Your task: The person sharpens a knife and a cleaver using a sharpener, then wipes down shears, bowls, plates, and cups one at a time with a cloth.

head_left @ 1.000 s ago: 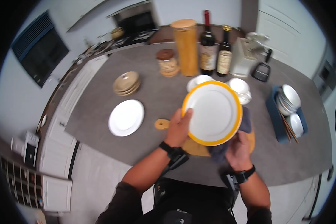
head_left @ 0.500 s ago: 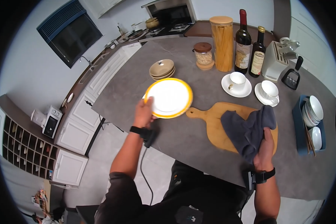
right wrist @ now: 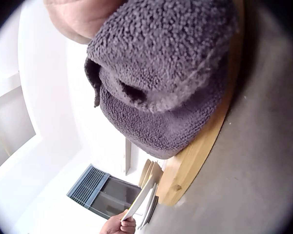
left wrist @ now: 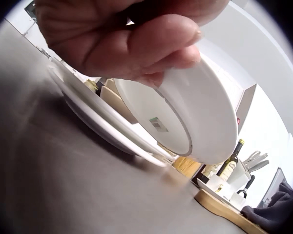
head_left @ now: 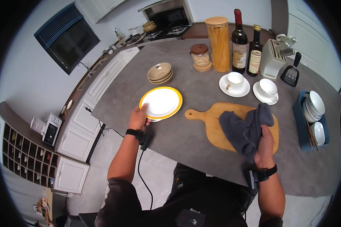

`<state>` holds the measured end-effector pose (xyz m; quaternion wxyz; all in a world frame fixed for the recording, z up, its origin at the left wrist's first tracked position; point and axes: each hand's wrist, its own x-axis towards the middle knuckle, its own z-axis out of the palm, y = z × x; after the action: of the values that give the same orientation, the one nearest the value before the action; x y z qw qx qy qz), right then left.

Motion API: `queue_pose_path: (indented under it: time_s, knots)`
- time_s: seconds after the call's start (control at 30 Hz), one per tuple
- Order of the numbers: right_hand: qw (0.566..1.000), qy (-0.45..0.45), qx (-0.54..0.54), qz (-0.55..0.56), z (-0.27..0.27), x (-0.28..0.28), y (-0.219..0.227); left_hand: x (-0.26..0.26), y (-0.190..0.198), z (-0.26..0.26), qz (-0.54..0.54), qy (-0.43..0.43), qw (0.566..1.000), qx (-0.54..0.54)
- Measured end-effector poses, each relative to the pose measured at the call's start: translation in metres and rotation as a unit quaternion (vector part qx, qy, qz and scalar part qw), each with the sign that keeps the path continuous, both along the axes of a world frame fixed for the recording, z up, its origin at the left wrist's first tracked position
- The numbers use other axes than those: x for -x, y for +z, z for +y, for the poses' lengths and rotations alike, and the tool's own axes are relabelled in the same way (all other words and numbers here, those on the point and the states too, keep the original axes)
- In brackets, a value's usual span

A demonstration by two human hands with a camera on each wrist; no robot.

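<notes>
My left hand (head_left: 138,118) pinches the near left edge of a white plate with a yellow rim (head_left: 161,102), thumb on top and fingers underneath. In the left wrist view, the plate's pale underside (left wrist: 205,107) with a small green label tilts above white plate rims (left wrist: 102,119) low over the counter. From the head view the yellow-rimmed plate hides most of what lies below it. A dark grey towel (head_left: 240,130) is bunched in my right hand (head_left: 266,145), draped over the wooden cutting board (head_left: 212,130).
Brown bowls (head_left: 160,73) are stacked just beyond the plate. Behind the board stand two white cups on saucers (head_left: 235,84). Farther back are a pasta jar (head_left: 218,45), two bottles and a knife block (head_left: 272,58). At right, a blue bin (head_left: 301,121) holds bowls and chopsticks.
The left hand has carried the yellow-rimmed plate from over the cutting board leftward and lowered it over the white plate. The right hand stays by the board with the towel.
</notes>
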<state>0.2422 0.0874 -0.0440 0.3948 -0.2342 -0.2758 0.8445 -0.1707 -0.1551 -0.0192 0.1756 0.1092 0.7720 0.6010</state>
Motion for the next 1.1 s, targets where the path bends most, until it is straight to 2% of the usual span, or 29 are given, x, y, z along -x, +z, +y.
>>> queue_pose_path:
  time_s: [0.1, 0.17, 0.23, 0.47, 0.73, 1.03, 1.1]
  knots:
    - [1.0, -0.023, 0.005, -0.007, -0.003, 0.004, 0.005, -0.005, 0.002, 0.032, -0.046, -0.08, 0.995, -0.04]
    - [0.999, -0.026, 0.002, -0.02, -0.004, 0.003, 0.007, -0.02, 0.017, 0.06, -0.071, -0.093, 0.993, -0.017]
    - [0.999, -0.024, 0.005, -0.021, -0.003, 0.003, 0.007, -0.015, 0.014, 0.088, -0.109, -0.125, 0.986, -0.03]
    - [0.999, -0.015, -0.003, -0.038, -0.005, 0.0, 0.02, -0.016, 0.007, 0.147, -0.165, -0.139, 0.976, -0.033]
    - [0.999, -0.039, -0.003, -0.036, -0.009, 0.003, 0.022, -0.012, 0.0, 0.167, -0.211, -0.122, 0.969, -0.041]
    - [0.999, -0.02, -0.013, -0.046, -0.01, 0.002, 0.028, -0.014, 0.011, 0.152, -0.226, -0.208, 0.951, 0.033]
    - [0.998, -0.021, -0.008, -0.052, -0.009, 0.002, 0.027, -0.018, 0.017, 0.141, -0.175, -0.23, 0.955, 0.064]
